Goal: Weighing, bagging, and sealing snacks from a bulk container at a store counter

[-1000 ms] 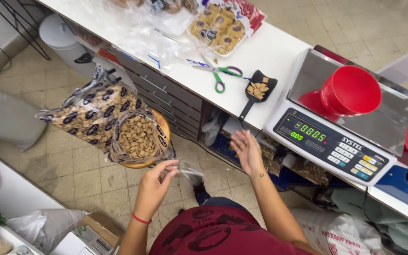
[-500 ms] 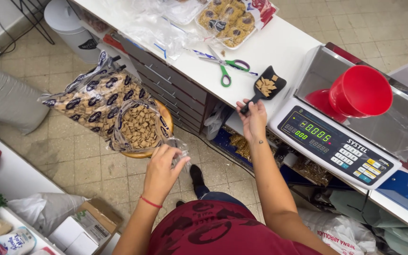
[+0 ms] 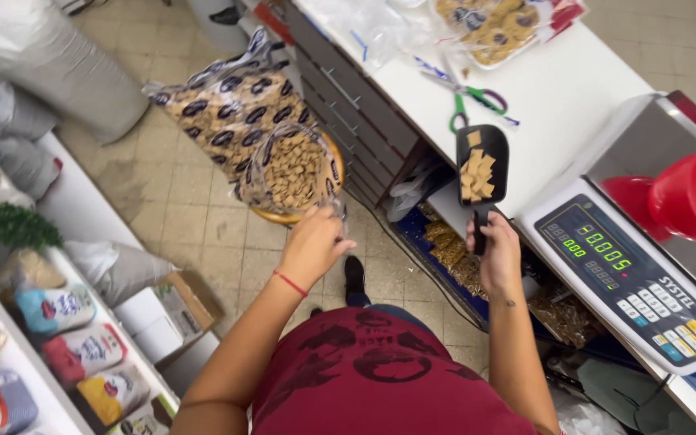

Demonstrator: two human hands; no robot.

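Observation:
My right hand (image 3: 495,256) grips the handle of a black scoop (image 3: 482,167) that holds several tan square snack pieces and rests at the white counter's edge. My left hand (image 3: 313,241) pinches a small clear plastic bag (image 3: 333,211), held just beside a large open patterned sack (image 3: 259,129) full of the same tan pieces. The sack stands on a round wooden stool on the floor.
A digital scale (image 3: 630,274) with a red funnel-like cup (image 3: 690,193) on its steel pan stands at the right. Green-handled scissors (image 3: 469,101) and bagged cookies (image 3: 497,24) lie on the white counter (image 3: 573,89). Shelves with packaged goods (image 3: 66,354) line the left.
My right hand reached up and closed on the scoop's handle. My left hand, with the clear bag, moved up toward the open sack. The view shifted closer.

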